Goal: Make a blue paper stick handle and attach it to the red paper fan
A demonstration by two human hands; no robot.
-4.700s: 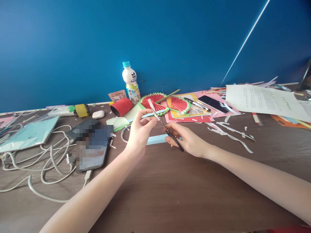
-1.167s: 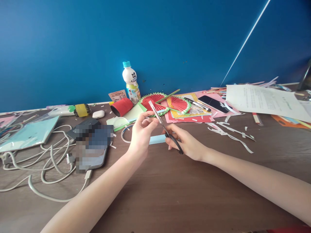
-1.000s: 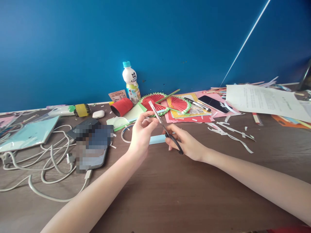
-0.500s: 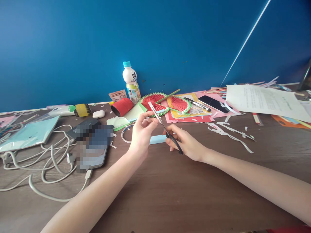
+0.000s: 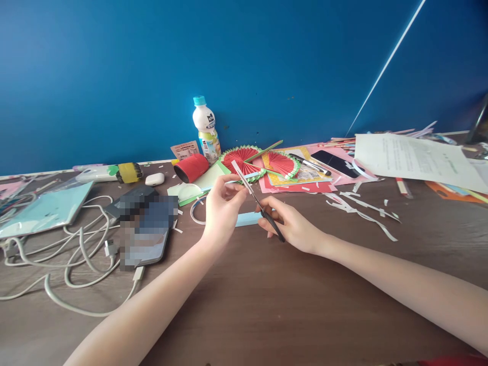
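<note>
Head view: right hand (image 5: 295, 227) gripping scissors (image 5: 254, 196), barely shifting, blades staying closed against paper strip (image 5: 237, 181) pinched in left hand (image 5: 221, 211) fingers.

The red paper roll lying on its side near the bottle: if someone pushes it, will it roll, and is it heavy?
The red paper roll lies on its side, so it would probably roll easily. It looks hollow at its open end, so likely light and easily crushed. The bottle just behind might stop it.

Hands mid-table: left hand (image 5: 221, 211) at nine o'clock of right hand (image 5: 292, 223), scissors (image 5: 254, 195) between. Bottle (image 5: 206, 129) at twelve by the wall (image 5: 114, 76). Phone (image 5: 143, 229) on cables (image 5: 72, 254) at nine. Paper sheet (image 5: 414, 160) at two.
</note>
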